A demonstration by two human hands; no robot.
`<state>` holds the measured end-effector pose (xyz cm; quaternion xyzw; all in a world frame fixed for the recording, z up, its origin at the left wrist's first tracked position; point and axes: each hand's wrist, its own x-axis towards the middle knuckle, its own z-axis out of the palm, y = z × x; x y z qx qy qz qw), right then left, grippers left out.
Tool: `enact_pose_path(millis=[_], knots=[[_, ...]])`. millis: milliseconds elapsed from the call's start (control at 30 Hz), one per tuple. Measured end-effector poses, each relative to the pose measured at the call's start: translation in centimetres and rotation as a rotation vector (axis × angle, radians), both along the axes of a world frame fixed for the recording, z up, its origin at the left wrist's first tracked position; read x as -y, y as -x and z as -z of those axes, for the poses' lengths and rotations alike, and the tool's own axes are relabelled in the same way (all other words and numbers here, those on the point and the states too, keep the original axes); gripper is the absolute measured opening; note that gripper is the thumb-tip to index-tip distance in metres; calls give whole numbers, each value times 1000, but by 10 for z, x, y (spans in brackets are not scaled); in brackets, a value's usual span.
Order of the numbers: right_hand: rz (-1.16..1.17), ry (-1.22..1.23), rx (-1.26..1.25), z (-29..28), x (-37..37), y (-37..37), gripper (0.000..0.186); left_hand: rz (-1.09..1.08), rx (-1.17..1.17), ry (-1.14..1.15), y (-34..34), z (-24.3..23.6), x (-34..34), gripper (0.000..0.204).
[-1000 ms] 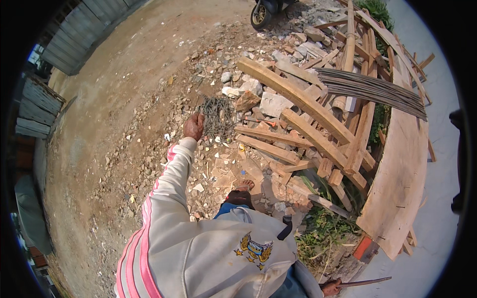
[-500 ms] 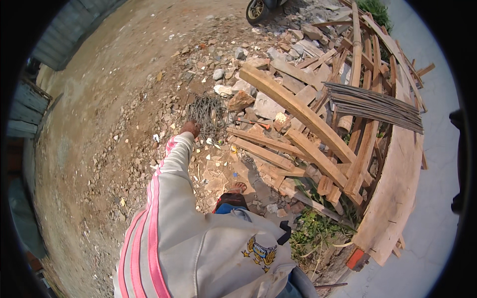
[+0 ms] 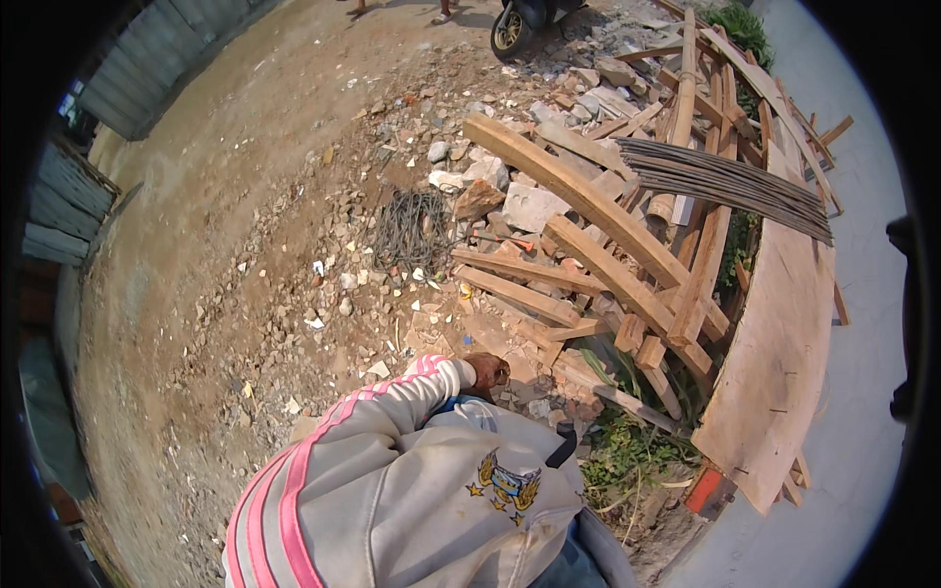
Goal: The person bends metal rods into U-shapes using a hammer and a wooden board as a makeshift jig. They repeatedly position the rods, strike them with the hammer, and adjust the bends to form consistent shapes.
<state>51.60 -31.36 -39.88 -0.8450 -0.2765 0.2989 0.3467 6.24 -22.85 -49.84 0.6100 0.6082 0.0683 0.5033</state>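
My left hand (image 3: 487,372) is drawn in close in front of my body, at the end of a pale sleeve with pink stripes. Its fingers are curled closed; whatever they may hold is too small or hidden to make out. On the rubble beyond it lies a tangled heap of thin grey bent metal rods (image 3: 412,230), apart from the hand. An orange-handled tool (image 3: 515,241) rests on the stones right of that heap. My right hand does not show. A short black piece (image 3: 562,446) sticks out beside the jacket's right side.
Wooden beams (image 3: 578,201) lie crisscrossed on the right, with a bundle of steel rods (image 3: 725,186) across them. A wide plank (image 3: 769,382) with nails sticking up borders the pale wall. Broken stones (image 3: 534,208) cover the ground. A motorbike wheel (image 3: 510,31) and another person's feet (image 3: 441,18) are far off.
My left hand has left the heap of bent rods and come back toward my body, to the right, with the elbow now bent. Another person's feet have come into view at the top.
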Motion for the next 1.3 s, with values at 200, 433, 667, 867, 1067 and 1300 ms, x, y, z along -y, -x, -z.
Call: enact_pose_path(millis=[200, 433, 667, 867, 1067, 1300], knots=[[-63, -6, -59, 17, -2, -18, 32, -213, 25, -333, -8, -83, -48, 38], [-79, 0, -107, 26, -11, -21, 32, -260, 623, -78, -62, -200, -46, 38], [-45, 39, -129, 26, -17, -1, 31, -146, 810, -507, -66, -308, -184, 32], [42, 59, -149, 27, -35, 35, 31, -216, 427, -757, -33, -363, -356, 33], [146, 59, -156, 28, -54, 74, 30, 170, -520, -1177, -72, -328, -435, 41], [267, 74, -148, 23, -37, 92, 30, 340, -754, -1047, -79, -286, -486, 30]])
